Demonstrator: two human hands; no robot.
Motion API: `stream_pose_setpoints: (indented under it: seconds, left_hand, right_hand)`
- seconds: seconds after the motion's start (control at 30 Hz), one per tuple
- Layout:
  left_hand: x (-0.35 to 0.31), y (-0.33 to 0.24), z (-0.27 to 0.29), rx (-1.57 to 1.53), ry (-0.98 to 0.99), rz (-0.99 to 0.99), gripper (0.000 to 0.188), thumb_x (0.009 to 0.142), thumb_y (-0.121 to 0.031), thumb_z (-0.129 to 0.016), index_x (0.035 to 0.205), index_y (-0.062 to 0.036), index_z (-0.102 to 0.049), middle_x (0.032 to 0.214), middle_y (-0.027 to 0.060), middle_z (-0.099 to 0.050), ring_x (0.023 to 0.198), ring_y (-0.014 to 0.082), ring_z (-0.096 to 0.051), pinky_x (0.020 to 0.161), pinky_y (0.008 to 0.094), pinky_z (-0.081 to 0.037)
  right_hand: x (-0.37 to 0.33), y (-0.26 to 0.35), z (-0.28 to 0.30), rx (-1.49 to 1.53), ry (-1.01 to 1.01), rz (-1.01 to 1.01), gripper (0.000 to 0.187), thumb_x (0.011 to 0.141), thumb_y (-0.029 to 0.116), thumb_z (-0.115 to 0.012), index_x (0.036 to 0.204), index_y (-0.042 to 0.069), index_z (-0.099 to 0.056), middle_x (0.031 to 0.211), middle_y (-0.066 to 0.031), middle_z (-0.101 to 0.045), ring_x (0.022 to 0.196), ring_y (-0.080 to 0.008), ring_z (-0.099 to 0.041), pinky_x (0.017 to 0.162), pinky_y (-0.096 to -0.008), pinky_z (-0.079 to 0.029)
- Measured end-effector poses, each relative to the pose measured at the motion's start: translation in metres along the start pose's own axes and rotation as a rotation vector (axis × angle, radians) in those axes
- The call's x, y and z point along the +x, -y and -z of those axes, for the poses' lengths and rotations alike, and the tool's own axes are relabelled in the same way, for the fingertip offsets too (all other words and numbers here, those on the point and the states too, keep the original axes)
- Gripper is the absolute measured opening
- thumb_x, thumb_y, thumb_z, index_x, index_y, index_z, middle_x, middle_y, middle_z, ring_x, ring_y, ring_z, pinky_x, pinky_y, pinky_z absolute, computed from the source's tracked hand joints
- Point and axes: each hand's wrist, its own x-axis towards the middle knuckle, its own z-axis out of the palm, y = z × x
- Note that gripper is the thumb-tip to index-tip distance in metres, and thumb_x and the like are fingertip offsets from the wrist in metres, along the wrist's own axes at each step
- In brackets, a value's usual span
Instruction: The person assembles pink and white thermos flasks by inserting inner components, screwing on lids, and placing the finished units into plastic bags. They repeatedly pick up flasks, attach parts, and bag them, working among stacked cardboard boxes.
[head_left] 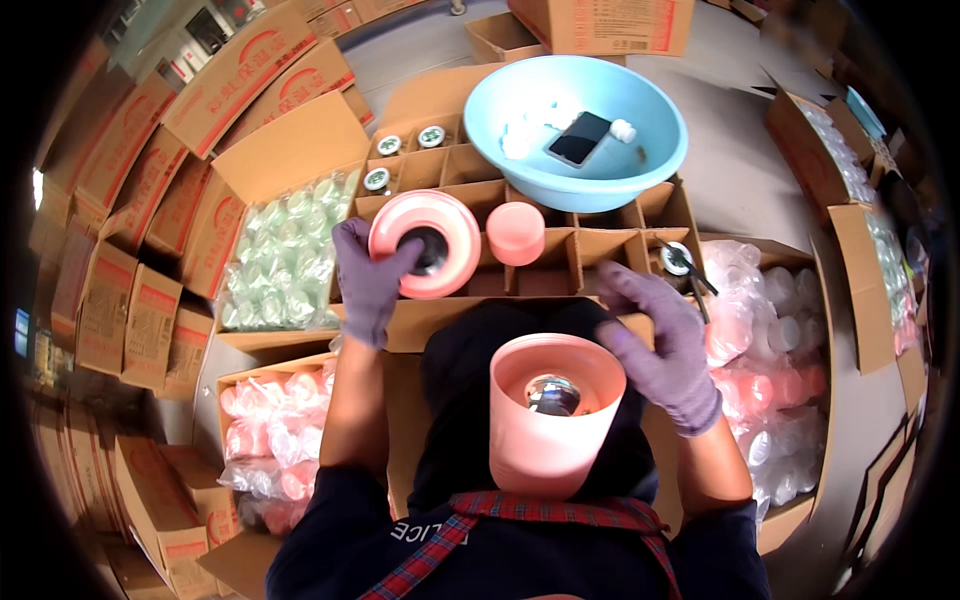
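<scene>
Left grip [372,280]: closed on a pink ring-shaped part [454,228] above the divided carton's [402,325] near left corner; my thumb crosses its dark centre, the other fingers mostly hidden. Right grip [662,345]: spread wide, fingertips blurred, by the near right corner. Pink canister [550,450]: mouth up over my lap [460,350], silvery liner [552,396] inside (base hard to make out). Pink cap [517,238]: near edge, support unclear. Blue basin [580,194]: hides the far right corner.
</scene>
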Motion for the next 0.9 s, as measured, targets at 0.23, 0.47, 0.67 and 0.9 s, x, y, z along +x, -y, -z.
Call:
stream_pose_setpoints:
  seconds: [0.23, 0.47, 0.67, 0.9]
  left_hand:
    - [-0.089, -0.137, -0.065, -0.242, 0.34, -0.333, 0.061, 0.068, -0.005, -0.087, 0.121, 0.0006, -0.057, 0.115, 0.0099, -0.065, 0.105, 0.0196, -0.063, 0.09, 0.0345, -0.052]
    - [-0.075, -0.096, -0.041, -0.281, 1.029, -0.349, 0.062, 0.076, -0.022, -0.084, 0.13, -0.0002, -0.06, 0.131, 0.0155, -0.062, 0.121, 0.0334, -0.059, 0.107, 0.0428, -0.043]
    - [-0.074, -0.088, -0.043, -0.412, 1.156, -0.441, 0.048, 0.09, -0.03, -0.071, 0.127, 0.0005, -0.065, 0.129, 0.0183, -0.065, 0.125, 0.04, -0.057, 0.113, 0.0525, -0.033]
    - [-0.08, -0.081, -0.051, -0.44, 1.1, -0.573, 0.039, 0.099, -0.027, -0.052, 0.122, -0.001, -0.069, 0.127, 0.0198, -0.066, 0.127, 0.0411, -0.055, 0.117, 0.0529, -0.025]
  right_hand:
    - [0.026, 0.009, -0.007, 0.124, -0.087, 0.179, 0.068, 0.094, 0.027, -0.065, 0.148, -0.006, -0.038, 0.14, -0.0275, -0.049, 0.131, -0.0375, -0.05, 0.109, -0.0425, -0.039]
    - [-0.049, -0.038, -0.023, 0.305, 0.136, 0.075, 0.038, 0.1, 0.022, -0.057, 0.128, -0.004, -0.06, 0.129, -0.0205, -0.061, 0.123, -0.0323, -0.057, 0.105, -0.0399, -0.044]
    - [-0.036, -0.058, -0.019, 0.516, 0.205, 0.175, 0.032, 0.096, 0.025, -0.063, 0.113, -0.002, -0.071, 0.122, -0.018, -0.067, 0.117, -0.0315, -0.062, 0.108, -0.0433, -0.041]
    - [-0.035, -0.067, -0.014, 0.532, 0.263, 0.236, 0.044, 0.096, 0.04, -0.063, 0.107, -0.002, -0.072, 0.111, -0.0217, -0.07, 0.11, -0.0365, -0.065, 0.106, -0.0523, -0.04]
